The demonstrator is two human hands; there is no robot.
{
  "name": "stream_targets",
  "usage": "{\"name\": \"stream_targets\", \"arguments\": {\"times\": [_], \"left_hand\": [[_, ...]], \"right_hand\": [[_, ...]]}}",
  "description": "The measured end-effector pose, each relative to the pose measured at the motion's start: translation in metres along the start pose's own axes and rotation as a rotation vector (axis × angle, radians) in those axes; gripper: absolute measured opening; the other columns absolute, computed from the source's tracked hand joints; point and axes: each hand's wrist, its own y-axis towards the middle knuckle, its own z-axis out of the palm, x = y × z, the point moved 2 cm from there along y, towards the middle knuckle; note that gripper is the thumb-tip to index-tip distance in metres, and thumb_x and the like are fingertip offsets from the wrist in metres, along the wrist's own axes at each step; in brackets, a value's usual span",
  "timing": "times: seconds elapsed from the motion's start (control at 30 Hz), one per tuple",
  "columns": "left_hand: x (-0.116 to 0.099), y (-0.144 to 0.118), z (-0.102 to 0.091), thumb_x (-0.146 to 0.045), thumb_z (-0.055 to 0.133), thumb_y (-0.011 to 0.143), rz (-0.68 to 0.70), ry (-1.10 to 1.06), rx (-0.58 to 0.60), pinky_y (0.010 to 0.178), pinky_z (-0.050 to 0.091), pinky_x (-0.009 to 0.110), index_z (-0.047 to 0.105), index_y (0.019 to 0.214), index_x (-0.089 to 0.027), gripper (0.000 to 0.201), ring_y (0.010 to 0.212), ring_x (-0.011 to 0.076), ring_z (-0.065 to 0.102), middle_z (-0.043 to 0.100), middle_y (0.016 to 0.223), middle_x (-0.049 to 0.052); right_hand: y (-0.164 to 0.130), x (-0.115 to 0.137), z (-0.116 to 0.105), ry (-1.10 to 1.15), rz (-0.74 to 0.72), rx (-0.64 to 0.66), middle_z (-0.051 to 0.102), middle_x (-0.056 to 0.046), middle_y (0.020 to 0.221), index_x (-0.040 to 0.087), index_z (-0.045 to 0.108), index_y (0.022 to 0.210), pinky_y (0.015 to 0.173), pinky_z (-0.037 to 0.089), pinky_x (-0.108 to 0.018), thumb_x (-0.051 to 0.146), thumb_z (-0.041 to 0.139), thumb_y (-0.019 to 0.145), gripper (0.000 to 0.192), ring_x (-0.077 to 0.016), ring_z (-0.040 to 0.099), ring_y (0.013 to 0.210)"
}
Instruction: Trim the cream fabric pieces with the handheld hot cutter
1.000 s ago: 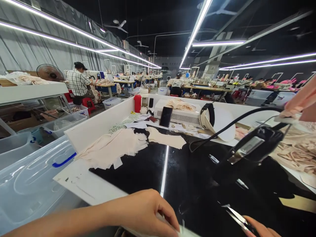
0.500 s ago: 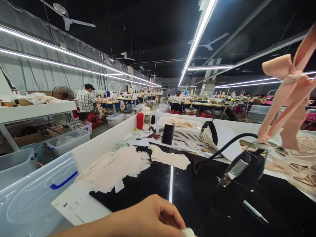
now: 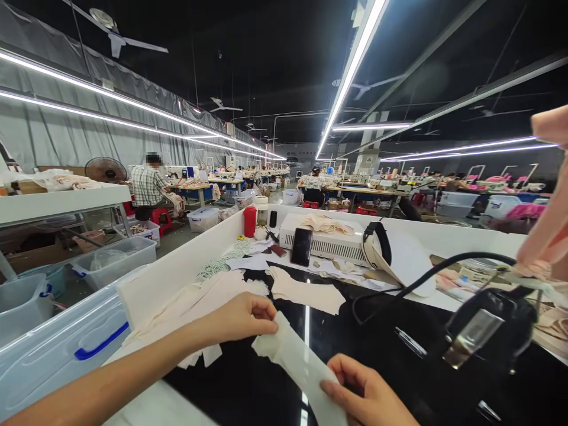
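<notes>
Left hand (image 3: 242, 316) pinching the far end of a cream fabric strip (image 3: 299, 370), fingers closed on it; right hand (image 3: 370, 396) gripping the near end, thumb on top. Strip held just above the black worktop (image 3: 266, 387), near the front edge, slanting from far left to near right

Best handled, probably, by keeping both pinches close to the strip's edges and the cloth lightly taut, without twist, clear of the black tool (image 3: 486, 328) and its cable (image 3: 426, 278) on the right

Containers: clear plastic bin with a blue handle (image 3: 57, 355) at near left, beside the table's white side wall (image 3: 177, 269); contents hard to tell through the lid. Further left, a second clear tub (image 3: 118, 257) holding something pale and rounded, not identifiable. A smaller lidded tub (image 3: 203, 218) on the floor farther off, contents unclear. Red canister (image 3: 249, 221) at the far end of the table, closed, contents hidden

Stack of cut cream pieces (image 3: 208, 293) lying loose on the worktop, left of the strip, in no container
</notes>
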Motion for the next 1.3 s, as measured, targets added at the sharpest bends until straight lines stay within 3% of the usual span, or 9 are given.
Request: {"name": "stream_targets", "arguments": {"times": [0.1,0.2,0.3,0.47,0.77,1.0,1.1,1.2,1.3], "left_hand": [[-0.006,0.026,-0.016,-0.038,0.081,0.073,0.04,0.057,-0.05,0.067,0.044,0.025,0.077,0.088,-0.017,0.026,0.072,0.0152,0.063,0.072,0.076,-0.002],[-0.014,0.061,-0.031,-0.039,0.079,0.079,0.107,0.097,-0.111,0.065,0.048,0.026,0.076,0.091,-0.017,0.026,0.072,0.0183,0.067,0.073,0.073,0.001],[-0.015,0.098,-0.042,-0.037,0.071,0.091,0.214,0.13,-0.205,0.077,0.057,0.029,0.076,0.103,-0.017,0.024,0.09,0.0206,0.074,0.081,0.096,0.005],[0.013,0.131,-0.044,-0.031,0.072,0.106,0.29,0.296,-0.238,0.101,0.061,0.039,0.076,0.108,-0.016,0.016,0.108,0.023,0.075,0.079,0.113,0.006],[0.064,0.138,-0.03,-0.04,0.074,0.11,0.266,0.593,-0.061,0.103,0.064,0.049,0.073,0.13,-0.017,0.03,0.117,0.0271,0.074,0.073,0.132,0.01],[0.063,0.137,-0.028,-0.039,0.074,0.11,0.303,0.666,-0.053,0.108,0.062,0.052,0.074,0.126,-0.017,0.027,0.12,0.0273,0.074,0.075,0.131,0.01],[0.057,0.129,-0.03,-0.023,0.068,0.111,0.312,0.669,-0.099,0.117,0.056,0.05,0.078,0.122,-0.018,0.016,0.127,0.0269,0.073,0.077,0.136,0.01],[0.044,0.111,-0.046,-0.006,0.056,0.104,0.314,0.676,-0.154,0.124,0.049,0.037,0.081,0.124,-0.023,0.036,0.134,0.0236,0.07,0.078,0.142,0.004],[0.032,0.085,-0.073,-0.012,0.056,0.104,0.263,0.713,-0.227,0.118,0.051,0.035,0.082,0.121,-0.024,0.033,0.129,0.0246,0.072,0.08,0.135,0.003]], "right_hand": [[0.022,0.009,-0.01,-0.026,-0.009,-0.149,0.04,0.013,0.038,0.024,0.058,0.075,0.035,0.016,-0.017,0.062,0.082,0.08,0.045,-0.0034,0.023,0.031],[0.054,0.019,-0.026,-0.056,-0.081,-0.268,0.057,0.006,0.05,0.024,0.064,0.079,0.042,0.041,-0.021,0.062,0.079,0.081,0.041,-0.0106,0.05,0.038],[0.086,0.032,-0.047,-0.116,-0.208,-0.421,0.076,-0.005,0.079,0.023,0.071,0.092,0.068,0.065,-0.035,0.064,0.071,0.086,0.041,-0.0248,0.077,0.073],[0.12,0.034,-0.065,-0.348,-0.425,-0.557,0.08,-0.015,0.112,0.023,0.074,0.098,0.099,0.061,-0.049,0.057,0.06,0.092,0.038,-0.0341,0.076,0.11],[0.126,-0.004,-0.056,-0.772,-0.457,-0.397,0.082,-0.007,0.112,0.027,0.076,0.098,0.077,0.059,-0.036,0.032,0.049,0.106,0.029,-0.0275,0.079,0.1],[0.127,-0.008,-0.052,-0.999,-0.46,-0.393,0.083,-0.012,0.114,0.022,0.081,0.106,0.09,0.059,-0.041,0.014,0.043,0.106,0.039,-0.0306,0.075,0.103],[0.123,-0.01,-0.048,-1.046,-0.464,-0.411,0.082,-0.014,0.117,0.02,0.082,0.114,0.088,0.06,-0.045,0.009,0.042,0.102,0.043,-0.0332,0.075,0.103],[0.114,-0.012,-0.044,-1.038,-0.492,-0.42,0.081,-0.015,0.121,0.02,0.081,0.123,0.09,0.062,-0.046,0.006,0.041,0.098,0.05,-0.0339,0.076,0.108],[0.099,-0.015,-0.037,-0.988,-0.556,-0.387,0.081,-0.013,0.121,0.022,0.081,0.122,0.091,0.065,-0.045,0.012,0.041,0.1,0.048,-0.0315,0.079,0.106]]}}
